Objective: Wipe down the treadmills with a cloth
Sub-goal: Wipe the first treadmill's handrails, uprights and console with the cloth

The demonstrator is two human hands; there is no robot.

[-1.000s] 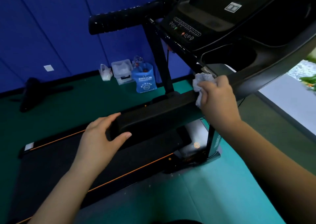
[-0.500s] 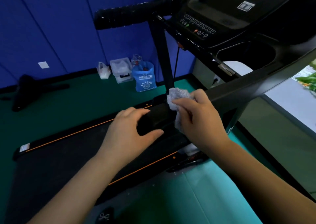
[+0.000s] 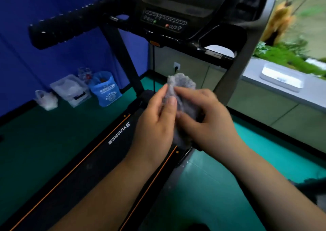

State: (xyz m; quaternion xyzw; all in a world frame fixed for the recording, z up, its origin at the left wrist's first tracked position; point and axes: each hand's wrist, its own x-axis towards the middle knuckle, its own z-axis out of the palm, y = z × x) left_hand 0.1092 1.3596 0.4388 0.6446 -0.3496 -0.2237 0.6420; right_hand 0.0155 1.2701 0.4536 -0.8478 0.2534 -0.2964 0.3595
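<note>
Left hand (image 3: 155,123) and right hand (image 3: 208,125) are together, both pinching the cloth (image 3: 181,86). It's bunched between them in mid-air, touching no part of the treadmill (image 3: 234,72). I read this as a refold or re-grip, not a wiping stroke. Main risk: the bundle is loose, most of it sticks out past the fingertips, and the frame is motion-blurred. If either hand lets go before the other has a firm hold, the cloth drops onto the belt (image 3: 105,151) right below the hands and picks up grit. Second risk: the console (image 3: 165,19) is above and beyond the hands, with a row of buttons facing me. A plug seems to sit in the socket (image 3: 177,66) behind the cloth, so I assume the machine is powered. A hard swipe over those buttons could start the belt. Third risk: a thin cord (image 3: 154,68) hangs just beyond the left hand, and a trailing corner of cloth could snag it on the way up. The handlebar (image 3: 70,29) is up and well left of the left hand. I can't tell which surfaces are already clean.
</note>
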